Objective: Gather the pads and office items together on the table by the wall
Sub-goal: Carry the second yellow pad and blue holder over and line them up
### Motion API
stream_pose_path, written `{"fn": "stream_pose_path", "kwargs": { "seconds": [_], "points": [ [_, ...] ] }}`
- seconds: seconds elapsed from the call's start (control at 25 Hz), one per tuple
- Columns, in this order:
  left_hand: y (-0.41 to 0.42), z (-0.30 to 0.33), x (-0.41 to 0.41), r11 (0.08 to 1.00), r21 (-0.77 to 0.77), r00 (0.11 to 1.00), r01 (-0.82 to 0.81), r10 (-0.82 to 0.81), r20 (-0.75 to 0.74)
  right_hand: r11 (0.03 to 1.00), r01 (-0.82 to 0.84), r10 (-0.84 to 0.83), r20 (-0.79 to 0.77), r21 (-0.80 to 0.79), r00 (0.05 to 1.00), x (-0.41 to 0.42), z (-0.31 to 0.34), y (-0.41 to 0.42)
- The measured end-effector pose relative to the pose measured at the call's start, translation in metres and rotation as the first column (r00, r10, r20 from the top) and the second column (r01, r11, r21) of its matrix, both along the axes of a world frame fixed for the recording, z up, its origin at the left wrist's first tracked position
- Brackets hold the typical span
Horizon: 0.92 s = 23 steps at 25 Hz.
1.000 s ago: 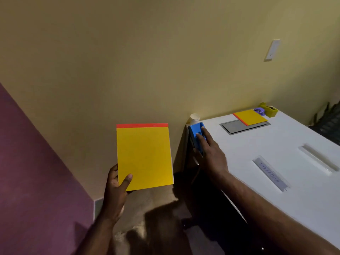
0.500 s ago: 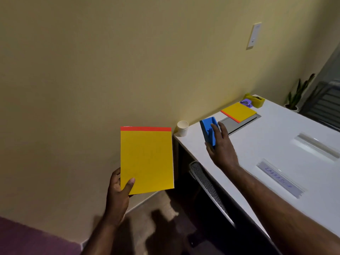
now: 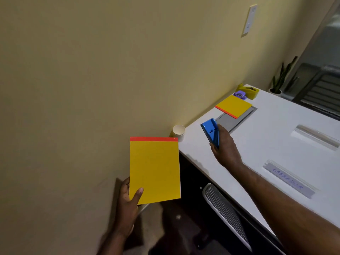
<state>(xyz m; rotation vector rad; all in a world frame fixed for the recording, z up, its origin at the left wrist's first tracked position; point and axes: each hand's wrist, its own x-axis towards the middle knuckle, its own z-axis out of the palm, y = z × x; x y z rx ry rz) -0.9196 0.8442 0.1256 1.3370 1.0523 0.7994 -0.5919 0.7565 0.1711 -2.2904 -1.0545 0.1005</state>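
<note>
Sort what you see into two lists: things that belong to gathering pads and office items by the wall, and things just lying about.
Belongs: yellow pad in the left hand; blue stapler in the right hand; second yellow pad; purple hole punch; yellow-green tape dispenser.

Lying about: paper cup; name strip; potted plant.

- I am in an office: a white desk (image 3: pixel 266 137) stands against a plain wall.
- On the desk lie a yellow pad (image 3: pixel 233 106), a tape dispenser (image 3: pixel 248 91), and a handwritten name strip (image 3: pixel 288 181).
- A mesh-backed chair (image 3: pixel 226 212) sits at the desk's near edge.
- A potted plant (image 3: pixel 279 80) stands beyond the desk's far end.
</note>
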Motion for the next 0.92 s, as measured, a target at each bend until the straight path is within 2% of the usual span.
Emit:
{"fn": "stream_pose_path", "kwargs": {
  "seconds": [0.48,0.68,0.92],
  "points": [
    [0.073,-0.034,0.017,0.976,-0.154,0.984,0.157,-0.168,-0.061,0.971,0.074,-0.098,-0.098,-0.229,0.990,0.017,-0.040,0.048],
    [0.089,-0.044,0.044,0.972,-0.195,0.988,0.131,-0.145,-0.058,0.954,0.042,-0.083,-0.127,-0.296,0.988,0.052,-0.074,0.080],
    [0.103,-0.056,0.072,0.978,-0.171,0.977,0.118,-0.145,-0.154,0.925,0.003,-0.055,-0.126,-0.380,0.990,0.109,-0.123,0.127]
  ]
}}
